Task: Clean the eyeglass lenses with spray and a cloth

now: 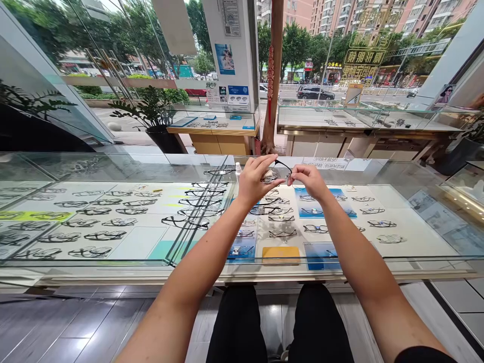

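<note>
We hold black glasses (pixel 283 165) up above the glass counter (pixel 113 166).
The fingers of our left hand (pixel 257 182) and right hand (pixel 309 181) pinch them tight, with rows of glasses (pixel 94 222) below. Any next move calls for a soft grip.

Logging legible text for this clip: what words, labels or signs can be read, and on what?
Nothing reads with certainty.
Yellow window lettering: Chinese characters seen mirrored, blurred.
Pillar posters: too small.
Counter-top labels: too small.
Glasses held by left hand and right hand: no marking legible.
</note>
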A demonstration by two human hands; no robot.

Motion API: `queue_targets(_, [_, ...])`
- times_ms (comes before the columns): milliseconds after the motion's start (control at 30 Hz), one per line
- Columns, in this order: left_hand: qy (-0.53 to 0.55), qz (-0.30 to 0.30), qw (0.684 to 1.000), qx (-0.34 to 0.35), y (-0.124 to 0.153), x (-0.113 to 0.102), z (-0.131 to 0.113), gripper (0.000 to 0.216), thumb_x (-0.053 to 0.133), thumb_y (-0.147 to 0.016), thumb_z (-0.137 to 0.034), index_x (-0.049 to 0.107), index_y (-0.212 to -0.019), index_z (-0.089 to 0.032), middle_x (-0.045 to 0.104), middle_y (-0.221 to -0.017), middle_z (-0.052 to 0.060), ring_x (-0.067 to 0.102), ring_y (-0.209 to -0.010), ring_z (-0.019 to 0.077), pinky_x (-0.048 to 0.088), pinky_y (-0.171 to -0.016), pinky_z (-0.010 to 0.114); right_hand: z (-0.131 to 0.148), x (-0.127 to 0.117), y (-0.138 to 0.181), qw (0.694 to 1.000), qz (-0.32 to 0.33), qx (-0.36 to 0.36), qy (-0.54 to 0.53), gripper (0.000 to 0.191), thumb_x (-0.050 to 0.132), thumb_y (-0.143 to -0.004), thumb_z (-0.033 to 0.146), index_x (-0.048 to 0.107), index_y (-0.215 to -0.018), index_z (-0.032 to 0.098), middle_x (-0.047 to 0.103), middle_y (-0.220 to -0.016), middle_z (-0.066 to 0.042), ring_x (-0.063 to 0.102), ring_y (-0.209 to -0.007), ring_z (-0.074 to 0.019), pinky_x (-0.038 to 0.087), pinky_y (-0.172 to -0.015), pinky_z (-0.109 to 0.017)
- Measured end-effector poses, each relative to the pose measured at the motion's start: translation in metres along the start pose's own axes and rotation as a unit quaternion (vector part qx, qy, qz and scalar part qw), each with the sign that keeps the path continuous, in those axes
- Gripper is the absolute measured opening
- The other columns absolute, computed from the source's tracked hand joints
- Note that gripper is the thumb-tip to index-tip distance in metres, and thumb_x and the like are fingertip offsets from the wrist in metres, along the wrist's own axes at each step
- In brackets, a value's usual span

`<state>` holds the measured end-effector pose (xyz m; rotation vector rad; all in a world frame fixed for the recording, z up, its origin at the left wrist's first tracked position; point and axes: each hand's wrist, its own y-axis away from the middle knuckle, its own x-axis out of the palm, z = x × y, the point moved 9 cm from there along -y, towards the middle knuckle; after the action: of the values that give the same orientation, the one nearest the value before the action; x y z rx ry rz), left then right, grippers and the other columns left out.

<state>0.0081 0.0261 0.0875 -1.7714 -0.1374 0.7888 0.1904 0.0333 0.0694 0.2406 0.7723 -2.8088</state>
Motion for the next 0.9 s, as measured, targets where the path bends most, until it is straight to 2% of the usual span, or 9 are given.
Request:
queue_targets(100, [-0.003,-0.015,1.000,0.000,0.001,0.000,-0.001,0.080,0.073,-0.090,-0.084,0.076,-0.144,-0.025,0.080,-0.136,0.016,0.075,-0.115,0.0331,0.056,-0.104,0.047,0.006,-0.003,0.002,0.998,-0.023,-0.025,0.047,0.026,0.065,-0.090,0.040,0.069,-0.070,0.025,0.076,-0.074,-0.003,0.071,-0.078,-0.0237,0.054,-0.084,-0.041])
queue_targets(167, [-0.004,-0.029,1.000,-0.012,0.002,-0.002,0.000,0.078,0.074,-0.090,-0.083,0.076,-0.142,-0.026,0.081,-0.134,0.016,0.075,-0.114,0.0328,0.056,-0.104,0.048,0.017,-0.012,0.006,0.988,-0.090,-0.079,0.097,0.027,0.062,-0.094,0.043,0.070,-0.075,0.025,0.077,-0.079,-0.004,0.071,-0.083,-0.0251,0.054,-0.088,-0.044])
queue_targets(267, [0.002,-0.077,0.996,-0.045,0.003,-0.012,0.004,0.075,0.079,-0.089,-0.080,0.076,-0.140,-0.025,0.082,-0.127,0.015,0.075,-0.114,0.0322,0.058,-0.103,0.048,0.039,-0.028,0.022,0.934,-0.240,-0.189,0.188,0.025,0.063,-0.093,0.049,0.071,-0.094,0.025,0.077,-0.099,-0.007,0.071,-0.099,-0.0292,0.054,-0.097,-0.049])
queue_targets(333, [0.006,-0.123,0.990,-0.070,0.004,-0.022,0.007,0.074,0.081,-0.089,-0.078,0.074,-0.140,-0.025,0.081,-0.125,0.014,0.075,-0.114,0.0314,0.060,-0.102,0.047,0.045,-0.030,0.030,0.900,-0.293,-0.221,0.234,0.035,0.067,-0.089,0.053,0.069,-0.111,0.026,0.074,-0.113,-0.010,0.068,-0.108,-0.0323,0.054,-0.102,-0.055])
queue_targets(433, [0.008,-0.180,0.979,-0.093,0.007,-0.035,0.009,0.071,0.082,-0.090,-0.075,0.073,-0.140,-0.025,0.081,-0.124,0.013,0.076,-0.113,0.0295,0.062,-0.099,0.046,0.039,-0.023,0.029,0.895,-0.286,-0.193,0.283,0.058,0.072,-0.088,0.057,0.062,-0.137,0.027,0.069,-0.131,-0.014,0.064,-0.121,-0.0367,0.052,-0.112,-0.062])
queue_targets(533, [0.002,-0.200,0.974,-0.108,0.008,-0.038,0.009,0.070,0.080,-0.091,-0.076,0.072,-0.138,-0.026,0.080,-0.121,0.012,0.076,-0.111,0.0287,0.064,-0.097,0.045,0.033,-0.017,0.028,0.892,-0.273,-0.166,0.320,0.068,0.071,-0.094,0.062,0.055,-0.151,0.029,0.066,-0.142,-0.016,0.062,-0.130,-0.0390,0.052,-0.116,-0.064])
queue_targets(700, [0.002,-0.196,0.973,-0.119,0.009,-0.035,0.009,0.068,0.080,-0.092,-0.075,0.072,-0.139,-0.026,0.080,-0.119,0.013,0.076,-0.109,0.0286,0.064,-0.093,0.045,0.032,-0.015,0.030,0.875,-0.292,-0.161,0.350,0.066,0.067,-0.102,0.065,0.053,-0.157,0.032,0.068,-0.139,-0.015,0.064,-0.129,-0.0382,0.054,-0.114,-0.063])
queue_targets(900, [0.030,-0.181,0.974,-0.133,0.010,-0.031,0.013,0.069,0.082,-0.091,-0.074,0.072,-0.141,-0.026,0.079,-0.123,0.014,0.076,-0.115,0.0305,0.063,-0.097,0.047,0.029,-0.014,0.030,0.888,-0.290,-0.163,0.317,0.067,0.069,-0.101,0.068,0.057,-0.154,0.028,0.068,-0.140,-0.016,0.063,-0.130,-0.0384,0.050,-0.119,-0.062])
